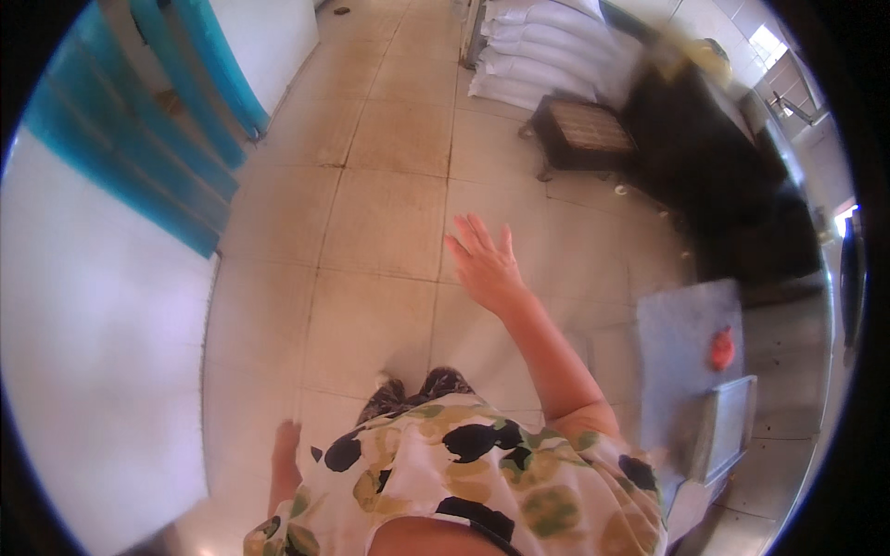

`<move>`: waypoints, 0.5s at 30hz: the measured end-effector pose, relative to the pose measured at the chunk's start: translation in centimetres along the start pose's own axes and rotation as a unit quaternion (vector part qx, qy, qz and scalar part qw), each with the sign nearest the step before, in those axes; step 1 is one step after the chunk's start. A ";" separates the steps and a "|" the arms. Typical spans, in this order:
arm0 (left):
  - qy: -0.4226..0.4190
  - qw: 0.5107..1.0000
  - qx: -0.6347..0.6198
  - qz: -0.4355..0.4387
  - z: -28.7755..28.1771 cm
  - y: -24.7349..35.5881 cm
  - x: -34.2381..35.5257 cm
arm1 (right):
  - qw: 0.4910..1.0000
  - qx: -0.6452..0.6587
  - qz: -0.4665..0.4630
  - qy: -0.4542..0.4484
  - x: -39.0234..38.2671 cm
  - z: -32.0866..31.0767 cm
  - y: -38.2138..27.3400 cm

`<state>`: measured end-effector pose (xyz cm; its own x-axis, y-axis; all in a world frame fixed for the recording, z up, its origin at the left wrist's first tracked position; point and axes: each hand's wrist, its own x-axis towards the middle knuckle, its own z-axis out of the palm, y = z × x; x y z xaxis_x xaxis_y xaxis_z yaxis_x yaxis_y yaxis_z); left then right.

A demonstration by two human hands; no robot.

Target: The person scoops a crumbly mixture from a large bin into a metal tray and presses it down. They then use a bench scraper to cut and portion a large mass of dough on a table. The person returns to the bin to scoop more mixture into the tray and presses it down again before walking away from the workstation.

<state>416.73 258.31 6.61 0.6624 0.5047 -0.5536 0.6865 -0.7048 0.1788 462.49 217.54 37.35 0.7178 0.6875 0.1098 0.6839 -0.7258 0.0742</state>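
Observation:
My right hand (487, 269) reaches out in front of my body over the tiled floor (380, 222). Its fingers are apart and nothing is in them. Down by my left side hangs my left hand (287, 437), small and smeared in the picture, so its fingers cannot be made out. Neither hand touches anything that shows. Nearest to the right hand on its right is a low dark wheeled stand (584, 130) with a brownish top, still well out of reach.
White stuffed sacks (542, 46) are stacked at the far right. A long black unit (714, 176) lines the right side; nearer stands a pale grey surface (681, 352) with a red item (722, 349). Blue-green strips (120, 120) hang at a left opening, beside a white wall (102, 324).

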 end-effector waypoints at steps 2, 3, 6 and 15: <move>0.067 0.986 -0.106 0.108 -8.6 6.7 8.4 | 0.999 0.005 -0.010 -0.032 5.8 0.0 -0.9; 0.067 0.965 -0.203 0.151 -15.7 14.9 10.8 | 0.999 -0.004 -0.005 -0.052 8.8 1.1 -1.4; 0.081 0.873 -0.321 0.357 -34.7 35.2 13.0 | 0.991 0.047 -0.017 -0.122 18.6 3.2 -1.6; 0.231 0.659 -0.162 0.697 -49.4 54.9 38.6 | 0.935 0.253 -0.242 0.051 47.3 8.6 3.4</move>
<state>494.83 263.69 35.21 0.6859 -0.3708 0.6261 -0.7082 -0.5377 0.4574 499.93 247.78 34.28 0.3088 0.9087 0.2810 0.9186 -0.2083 -0.3360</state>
